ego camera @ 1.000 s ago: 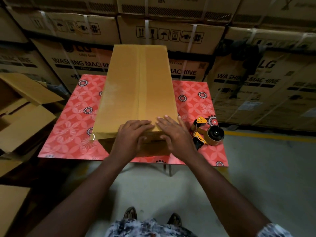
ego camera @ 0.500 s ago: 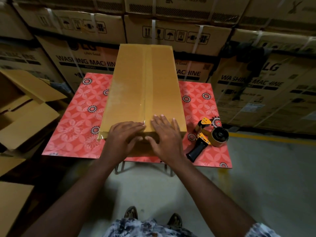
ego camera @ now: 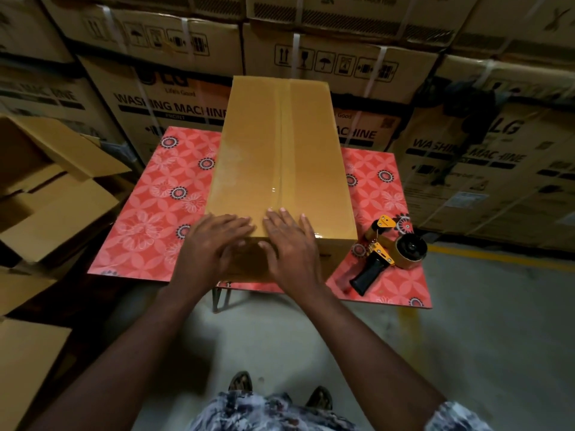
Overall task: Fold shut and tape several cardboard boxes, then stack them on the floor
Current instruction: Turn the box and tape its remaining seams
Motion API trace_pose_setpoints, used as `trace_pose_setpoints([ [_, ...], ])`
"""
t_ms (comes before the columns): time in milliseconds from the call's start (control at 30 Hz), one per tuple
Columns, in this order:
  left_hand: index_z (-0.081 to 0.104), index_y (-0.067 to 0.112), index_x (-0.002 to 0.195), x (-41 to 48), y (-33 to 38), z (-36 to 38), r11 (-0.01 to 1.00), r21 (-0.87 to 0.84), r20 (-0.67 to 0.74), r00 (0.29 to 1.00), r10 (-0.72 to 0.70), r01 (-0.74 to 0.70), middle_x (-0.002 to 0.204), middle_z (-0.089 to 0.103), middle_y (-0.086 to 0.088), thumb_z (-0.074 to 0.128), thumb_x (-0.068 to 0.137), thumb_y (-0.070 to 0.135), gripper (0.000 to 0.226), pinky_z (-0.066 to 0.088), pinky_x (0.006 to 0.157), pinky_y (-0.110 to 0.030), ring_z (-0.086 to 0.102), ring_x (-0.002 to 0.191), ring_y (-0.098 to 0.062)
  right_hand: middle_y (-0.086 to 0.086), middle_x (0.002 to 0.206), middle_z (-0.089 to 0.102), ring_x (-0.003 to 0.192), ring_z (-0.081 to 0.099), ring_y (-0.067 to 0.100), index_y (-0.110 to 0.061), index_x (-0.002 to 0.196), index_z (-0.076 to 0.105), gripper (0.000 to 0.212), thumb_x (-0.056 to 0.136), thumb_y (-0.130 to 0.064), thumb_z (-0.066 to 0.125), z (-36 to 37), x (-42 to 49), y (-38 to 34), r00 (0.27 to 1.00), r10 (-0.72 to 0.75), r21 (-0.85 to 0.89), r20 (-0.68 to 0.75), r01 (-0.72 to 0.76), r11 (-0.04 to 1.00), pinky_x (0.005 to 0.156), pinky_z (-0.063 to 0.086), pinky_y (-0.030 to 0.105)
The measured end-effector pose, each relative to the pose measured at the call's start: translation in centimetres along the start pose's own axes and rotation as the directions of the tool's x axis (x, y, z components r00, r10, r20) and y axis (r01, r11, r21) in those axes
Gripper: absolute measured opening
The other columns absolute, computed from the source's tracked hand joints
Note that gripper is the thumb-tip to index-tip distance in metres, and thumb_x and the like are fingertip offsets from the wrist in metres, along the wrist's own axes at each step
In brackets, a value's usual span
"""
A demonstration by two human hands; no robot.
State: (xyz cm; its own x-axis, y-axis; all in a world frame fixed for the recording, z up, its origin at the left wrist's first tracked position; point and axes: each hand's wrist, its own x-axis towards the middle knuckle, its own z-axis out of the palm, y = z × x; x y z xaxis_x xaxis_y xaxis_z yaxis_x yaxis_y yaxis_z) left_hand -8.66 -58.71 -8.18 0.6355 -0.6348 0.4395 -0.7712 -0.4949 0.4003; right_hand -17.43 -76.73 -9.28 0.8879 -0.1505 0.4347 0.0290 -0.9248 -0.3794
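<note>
A long brown cardboard box [ego camera: 249,157] lies on the red patterned table [ego camera: 149,225], its top flaps shut with a strip of clear tape along the middle seam. My left hand [ego camera: 214,244] and my right hand [ego camera: 289,244] lie flat side by side on the box's near edge, fingers spread over the tape end, palms draped down the front face. Neither hand holds anything. A tape dispenser [ego camera: 389,250] with a black handle and a brown roll rests on the table to the right of the box.
Open, unfolded cardboard boxes [ego camera: 46,194] are piled at the left, and one more [ego camera: 21,362] sits at the lower left. Stacked washing-machine cartons [ego camera: 466,150] wall the back. Grey concrete floor [ego camera: 466,353] with a yellow line lies to the right. My feet stand below the table edge.
Both hands have slid slightly along the box's near edge, pressing the tape end; the right hand now lies flatter over the corner. The view has shifted a little.
</note>
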Motion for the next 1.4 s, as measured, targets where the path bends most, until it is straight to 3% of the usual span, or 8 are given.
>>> trace_pose_setpoints([
  [100, 0.061, 0.025, 0.138, -0.5, -0.6, 0.3, 0.999, -0.026, 0.038, 0.998, 0.045, -0.044, 0.145, 0.056, 0.008, 0.068, 0.092, 0.01, 0.048, 0.023, 0.118, -0.041, 0.051, 0.134, -0.021, 0.004, 0.15, 0.052, 0.145, 0.042, 0.023, -0.013, 0.142, 0.056, 0.058, 0.088, -0.017, 0.076, 0.1, -0.3, 0.1, 1.0, 0.003, -0.024, -0.02, -0.004, 1.0, 0.123, 0.021, 0.054],
  [233, 0.064, 0.029, 0.135, -0.2, -0.9, 0.0, 0.995, -0.097, 0.046, 0.999, 0.007, -0.002, 0.142, 0.057, 0.014, 0.055, 0.095, 0.035, 0.041, 0.028, 0.117, -0.044, 0.052, 0.134, -0.016, 0.003, 0.149, 0.054, 0.146, 0.04, 0.022, -0.014, 0.14, 0.059, 0.049, 0.097, -0.037, 0.063, 0.2, 0.7, -1.0, 0.999, 0.05, 0.034, -0.007, -0.049, 0.998, 0.125, 0.017, 0.051],
  [633, 0.071, 0.018, 0.126, -0.3, -1.9, -0.2, 0.987, -0.16, -0.045, 0.999, 0.014, -0.021, 0.136, 0.065, 0.0, 0.068, 0.09, 0.018, 0.036, 0.046, 0.102, -0.054, 0.058, 0.126, -0.027, 0.002, 0.149, 0.054, 0.145, 0.041, 0.022, -0.015, 0.138, 0.061, 0.047, 0.095, -0.032, 0.063, 1.7, 0.2, -1.9, 0.993, 0.077, -0.001, -0.087, -0.077, 0.997, 0.123, 0.021, 0.053],
  [733, 0.067, 0.016, 0.131, -0.9, -2.7, -0.8, 0.982, -0.19, -0.025, 1.0, 0.006, -0.011, 0.143, 0.059, -0.001, 0.07, 0.088, 0.019, 0.043, 0.041, 0.111, -0.048, 0.05, 0.134, -0.024, 0.003, 0.151, 0.052, 0.147, 0.038, 0.023, -0.014, 0.14, 0.059, 0.055, 0.088, -0.025, 0.074, 1.9, -0.1, -2.2, 0.992, 0.08, -0.035, -0.097, -0.083, 0.996, 0.123, 0.018, 0.054],
  [900, 0.059, 0.012, 0.141, -1.1, -4.0, -1.3, 0.985, -0.163, -0.006, 0.999, -0.05, 0.049, 0.155, 0.043, -0.006, 0.059, 0.097, 0.022, 0.045, 0.027, 0.119, -0.029, 0.036, 0.145, -0.021, 0.003, 0.146, 0.057, 0.144, 0.043, 0.022, -0.013, 0.135, 0.064, 0.045, 0.097, -0.036, 0.06, 2.8, 1.6, -4.3, 0.993, 0.062, 0.041, -0.1, -0.058, 0.997, 0.123, 0.02, 0.051],
  [1100, 0.048, 0.008, 0.148, -2.0, -4.3, -0.7, 0.95, -0.305, -0.029, 0.997, -0.074, 0.061, 0.159, 0.037, -0.008, 0.06, 0.095, 0.011, 0.055, 0.034, 0.116, -0.02, 0.039, 0.145, -0.012, 0.003, 0.151, 0.052, 0.147, 0.039, 0.021, -0.014, 0.14, 0.059, 0.051, 0.09, -0.019, 0.069, 3.3, 1.0, -4.6, 0.996, 0.042, 0.01, -0.074, -0.041, 0.999, 0.123, 0.021, 0.054],
  [1200, 0.047, 0.005, 0.148, -2.5, -3.9, -0.7, 0.923, -0.367, -0.083, 0.985, -0.153, 0.113, 0.155, 0.041, -0.006, 0.063, 0.092, 0.009, 0.058, 0.037, 0.113, -0.019, 0.039, 0.142, -0.003, 0.003, 0.148, 0.056, 0.145, 0.041, 0.02, -0.014, 0.137, 0.063, 0.045, 0.095, -0.031, 0.065, 3.5, 1.7, -5.7, 0.993, 0.083, 0.083, -0.081, -0.077, 0.994, 0.124, 0.018, 0.048],
  [1400, 0.036, 0.014, 0.155, -4.3, -4.0, 0.1, 0.839, -0.459, 0.001, 0.944, -0.329, 0.293, 0.144, 0.057, -0.008, 0.048, 0.102, 0.025, 0.056, 0.046, 0.101, -0.022, 0.058, 0.126, -0.015, 0.001, 0.149, 0.054, 0.145, 0.043, 0.02, -0.014, 0.137, 0.062, 0.052, 0.086, -0.007, 0.07, 4.8, 1.1, -6.0, 0.992, 0.033, 0.009, -0.121, -0.032, 0.999, 0.122, 0.022, 0.052],
])
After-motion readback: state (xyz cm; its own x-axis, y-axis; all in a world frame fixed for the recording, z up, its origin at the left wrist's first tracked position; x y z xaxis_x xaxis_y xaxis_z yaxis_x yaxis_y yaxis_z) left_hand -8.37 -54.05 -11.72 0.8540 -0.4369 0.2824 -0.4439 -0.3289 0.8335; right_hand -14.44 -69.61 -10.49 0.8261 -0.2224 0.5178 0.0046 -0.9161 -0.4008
